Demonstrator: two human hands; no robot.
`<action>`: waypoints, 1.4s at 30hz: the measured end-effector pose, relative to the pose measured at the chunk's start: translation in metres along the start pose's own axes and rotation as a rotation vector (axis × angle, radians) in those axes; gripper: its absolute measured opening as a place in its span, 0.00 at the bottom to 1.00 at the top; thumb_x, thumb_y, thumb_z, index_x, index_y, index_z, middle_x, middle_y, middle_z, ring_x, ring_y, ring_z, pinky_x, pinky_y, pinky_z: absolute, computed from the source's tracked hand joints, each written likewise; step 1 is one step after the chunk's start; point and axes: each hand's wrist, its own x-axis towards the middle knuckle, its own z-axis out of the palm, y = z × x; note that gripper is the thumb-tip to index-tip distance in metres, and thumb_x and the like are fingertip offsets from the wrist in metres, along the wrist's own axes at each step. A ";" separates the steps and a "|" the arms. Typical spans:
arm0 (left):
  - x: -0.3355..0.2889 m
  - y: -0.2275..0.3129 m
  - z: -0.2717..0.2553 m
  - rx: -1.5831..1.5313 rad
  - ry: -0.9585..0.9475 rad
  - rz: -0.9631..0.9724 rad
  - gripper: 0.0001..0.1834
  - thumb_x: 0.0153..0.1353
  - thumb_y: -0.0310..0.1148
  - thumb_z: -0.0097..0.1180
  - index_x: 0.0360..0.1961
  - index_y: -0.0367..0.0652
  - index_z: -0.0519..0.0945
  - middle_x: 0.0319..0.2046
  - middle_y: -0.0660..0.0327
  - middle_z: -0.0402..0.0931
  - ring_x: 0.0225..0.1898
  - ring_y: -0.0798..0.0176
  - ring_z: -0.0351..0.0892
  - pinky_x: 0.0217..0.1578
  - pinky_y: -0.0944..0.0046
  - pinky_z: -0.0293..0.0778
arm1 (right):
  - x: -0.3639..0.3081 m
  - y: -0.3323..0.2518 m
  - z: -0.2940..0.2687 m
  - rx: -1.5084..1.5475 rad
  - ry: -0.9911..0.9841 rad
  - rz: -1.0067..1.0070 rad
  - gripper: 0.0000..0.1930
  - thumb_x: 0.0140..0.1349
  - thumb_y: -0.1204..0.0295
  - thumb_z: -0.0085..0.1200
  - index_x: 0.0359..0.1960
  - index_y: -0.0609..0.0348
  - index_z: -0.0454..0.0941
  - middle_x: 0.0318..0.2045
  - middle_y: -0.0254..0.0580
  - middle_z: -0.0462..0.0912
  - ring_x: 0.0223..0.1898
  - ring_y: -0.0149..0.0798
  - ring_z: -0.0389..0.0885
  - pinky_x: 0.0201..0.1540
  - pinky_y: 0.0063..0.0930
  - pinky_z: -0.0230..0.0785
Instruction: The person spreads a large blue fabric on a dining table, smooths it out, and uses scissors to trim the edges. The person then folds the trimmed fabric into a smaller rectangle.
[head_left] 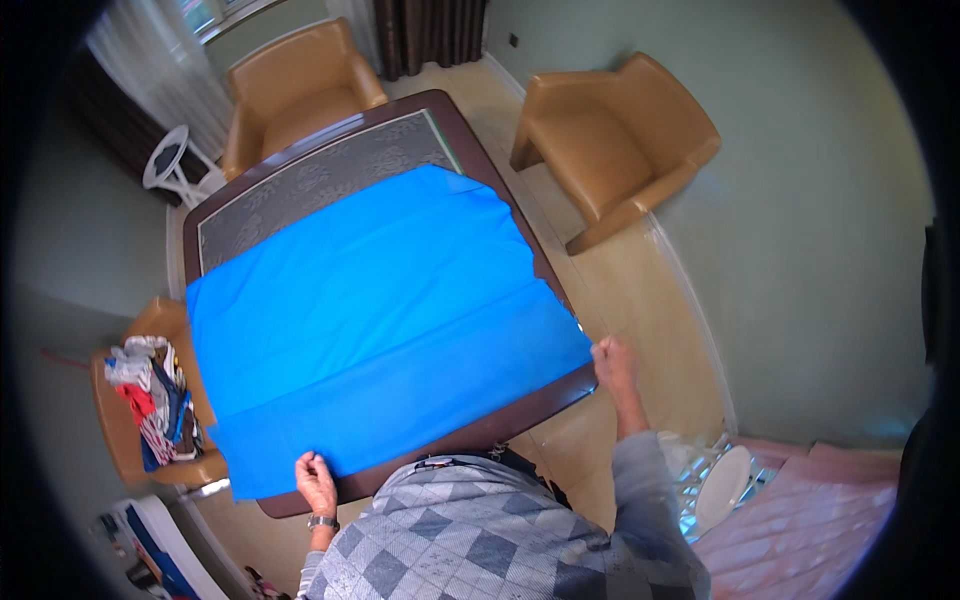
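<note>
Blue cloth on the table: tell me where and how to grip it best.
The blue cloth is probably best pinched near both ends of its near edge, coming from the person's own side. It lies spread largely flat, with that long edge facing the person; the right hand is at its right corner, the left hand further in from the left one.

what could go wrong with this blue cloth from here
The blue cloth might be pulled askew: the right hand is at its near right corner, while the left hand is partway along the near edge. Its near left corner seems to overhang the table, so it could slip that way. Wrinkles near its right edge may bunch up.
</note>
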 end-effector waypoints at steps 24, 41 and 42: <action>0.013 -0.054 -0.147 0.653 0.065 0.390 0.19 0.60 0.17 0.57 0.52 0.42 0.85 0.56 0.48 0.86 0.64 0.40 0.80 0.73 0.35 0.65 | -0.091 -0.026 0.062 0.027 0.240 -0.509 0.09 0.60 0.83 0.63 0.42 0.60 0.83 0.58 0.57 0.82 0.63 0.61 0.77 0.69 0.53 0.70; -0.015 -0.109 -0.207 0.695 0.157 0.266 0.09 0.61 0.17 0.59 0.42 0.39 0.79 0.45 0.49 0.83 0.52 0.41 0.79 0.60 0.45 0.72 | -0.104 0.014 0.003 -0.065 0.019 -0.466 0.09 0.60 0.83 0.63 0.42 0.61 0.82 0.56 0.58 0.85 0.60 0.61 0.80 0.66 0.51 0.72; -0.012 -0.099 -0.209 0.699 0.158 0.272 0.09 0.61 0.18 0.58 0.41 0.39 0.79 0.46 0.48 0.82 0.52 0.41 0.79 0.60 0.45 0.72 | -0.102 0.014 0.004 -0.079 0.024 -0.472 0.09 0.60 0.83 0.63 0.42 0.61 0.82 0.56 0.58 0.85 0.60 0.61 0.80 0.66 0.51 0.72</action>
